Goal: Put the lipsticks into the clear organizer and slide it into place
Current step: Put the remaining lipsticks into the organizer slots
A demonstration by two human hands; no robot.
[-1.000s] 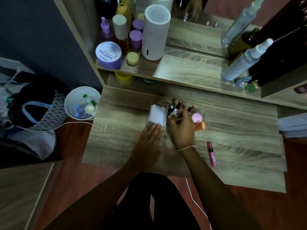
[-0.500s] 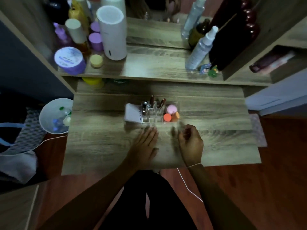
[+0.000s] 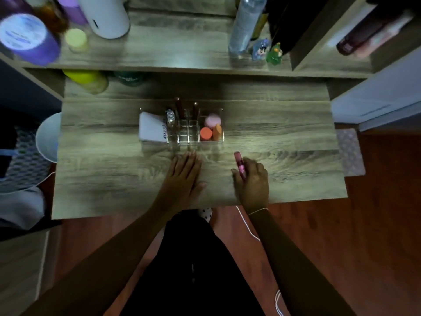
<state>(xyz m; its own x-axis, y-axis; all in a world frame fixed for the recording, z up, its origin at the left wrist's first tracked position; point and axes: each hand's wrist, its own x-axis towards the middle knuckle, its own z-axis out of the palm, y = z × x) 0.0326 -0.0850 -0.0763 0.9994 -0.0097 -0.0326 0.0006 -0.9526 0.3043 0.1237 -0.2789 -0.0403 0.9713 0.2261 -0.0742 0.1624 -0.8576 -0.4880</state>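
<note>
Pink lipstick (image 3: 240, 166) clamped in right hand (image 3: 252, 181) grip; left hand (image 3: 183, 176) flat, empty on surface (image 3: 284, 142). Next: free slot of clear organizer (image 3: 182, 126) to be found.

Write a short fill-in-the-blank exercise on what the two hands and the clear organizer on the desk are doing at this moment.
1. The pink lipstick is held in the ____ hand.
2. The left hand lies ____ on the wooden desk, holding nothing.
3. In the clear organizer, the orange and pink makeup sponges sit at its ____ end.
4. The white packet sits at the organizer's ____ end.

Missing words: right; flat; right; left
</note>
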